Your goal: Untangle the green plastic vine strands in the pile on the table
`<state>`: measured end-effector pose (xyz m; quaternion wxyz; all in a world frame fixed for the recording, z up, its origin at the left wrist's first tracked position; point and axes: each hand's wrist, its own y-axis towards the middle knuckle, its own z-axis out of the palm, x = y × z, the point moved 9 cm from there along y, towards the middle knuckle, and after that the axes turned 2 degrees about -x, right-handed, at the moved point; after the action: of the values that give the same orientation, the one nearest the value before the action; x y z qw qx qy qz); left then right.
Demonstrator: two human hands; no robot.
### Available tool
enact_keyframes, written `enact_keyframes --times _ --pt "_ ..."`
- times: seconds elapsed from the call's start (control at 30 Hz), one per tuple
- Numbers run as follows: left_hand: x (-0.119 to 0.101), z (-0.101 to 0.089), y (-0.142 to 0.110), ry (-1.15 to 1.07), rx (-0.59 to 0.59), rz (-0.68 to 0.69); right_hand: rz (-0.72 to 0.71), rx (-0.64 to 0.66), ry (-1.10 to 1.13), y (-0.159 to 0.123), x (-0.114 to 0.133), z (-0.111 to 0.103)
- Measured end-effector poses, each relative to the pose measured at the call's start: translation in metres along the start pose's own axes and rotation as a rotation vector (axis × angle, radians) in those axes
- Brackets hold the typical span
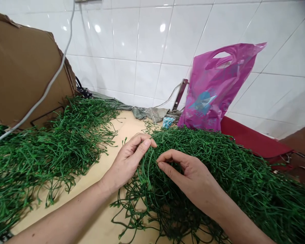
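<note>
My left hand (132, 156) is closed, thumb against the curled fingers, on a few thin green stems (149, 167) that arch down below it. They look like artificial plant stems with small branched tips. To its right, my right hand (190, 178) pinches thumb and forefinger together near the same stems. What lies between those fingertips is too small to make out. Both hands are over the left edge of a large tangled heap of green stems (234, 173). A second heap of similar stems (76, 139) spreads over the left side of the tan tabletop (91, 189).
A cardboard box (22, 67) stands at the back left, with a white cable (53, 79) hanging in front. Against the tiled wall (147, 37) are a pink plastic bag (216, 88), a metal bracket (180, 95) and grey cloth (155, 113). A red bag (251, 137) lies behind the right heap.
</note>
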<state>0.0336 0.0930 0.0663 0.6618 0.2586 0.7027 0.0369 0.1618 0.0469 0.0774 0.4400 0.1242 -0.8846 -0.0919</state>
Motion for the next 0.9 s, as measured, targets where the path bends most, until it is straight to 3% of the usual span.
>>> enact_keyframes --times 0.17,0.43,0.53,0.7,0.9 --pt "0.008 0.001 0.001 -0.011 0.032 -0.069 -0.026 -0.074 -0.057 0.001 0.000 -0.010" --pt "0.001 0.005 -0.003 0.078 0.076 0.018 0.021 -0.306 0.021 0.001 -0.009 -0.055" --pt "0.009 0.005 -0.002 -0.069 0.049 -0.060 0.021 -0.278 0.025 0.001 -0.009 -0.051" --pt "0.018 0.005 0.000 -0.440 -0.012 -0.185 0.020 -0.144 0.022 0.002 -0.006 -0.026" --pt "0.014 0.006 -0.001 -0.376 0.052 -0.101 0.039 -0.099 0.099 0.002 0.000 -0.027"
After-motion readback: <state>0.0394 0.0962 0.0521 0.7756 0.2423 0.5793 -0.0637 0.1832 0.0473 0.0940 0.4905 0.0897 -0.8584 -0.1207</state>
